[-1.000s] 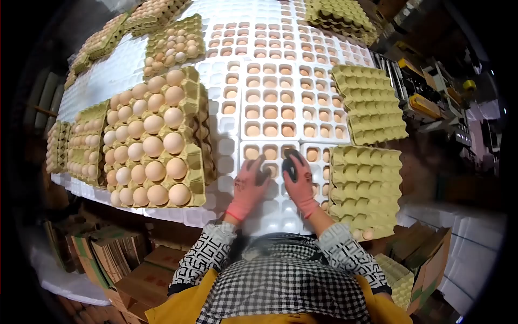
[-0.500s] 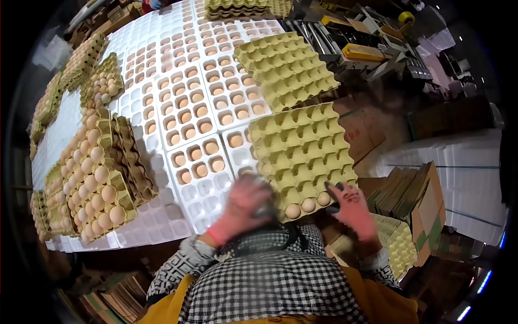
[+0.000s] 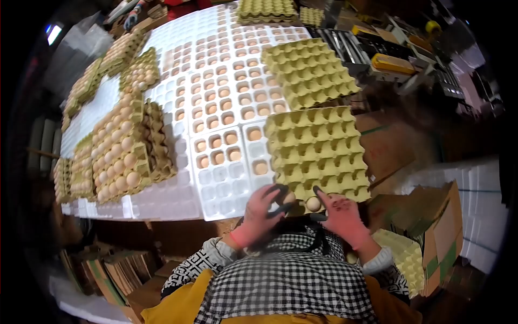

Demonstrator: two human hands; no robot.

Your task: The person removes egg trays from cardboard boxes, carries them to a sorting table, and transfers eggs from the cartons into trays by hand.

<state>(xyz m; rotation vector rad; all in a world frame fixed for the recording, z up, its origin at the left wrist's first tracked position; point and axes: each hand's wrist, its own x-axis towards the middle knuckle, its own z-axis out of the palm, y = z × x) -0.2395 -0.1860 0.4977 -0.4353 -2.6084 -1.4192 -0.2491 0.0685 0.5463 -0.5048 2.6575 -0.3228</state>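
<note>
My left hand [image 3: 260, 214], in a pink glove with dark fingertips, closes its thumb and forefinger on an egg [image 3: 290, 198] at the near edge of a yellow-green egg tray [image 3: 318, 154]. My right hand [image 3: 342, 215], gloved alike, has its finger and thumb around another egg [image 3: 313, 204] in that tray's nearest row. The tray's other cups, farther from me, hold no eggs. Left of it lies a white plastic cell tray [image 3: 249, 148] with eggs in some cells; a single egg [image 3: 260, 167] sits in a cell close to my left hand.
A second yellow-green tray [image 3: 310, 73] lies just beyond. Stacked full egg trays [image 3: 116, 154] stand on the left. White cell trays with eggs [image 3: 213, 97] cover the table. Roller machinery [image 3: 345, 51] is at back right; cardboard [image 3: 445, 232] stands lower right. Another person's gloved hand [image 3: 131, 20] shows far back.
My left hand has moved from the tray's left side to an egg in its near row. My right hand has shifted inward around an egg. Two eggs show there instead of three. The view has shifted.
</note>
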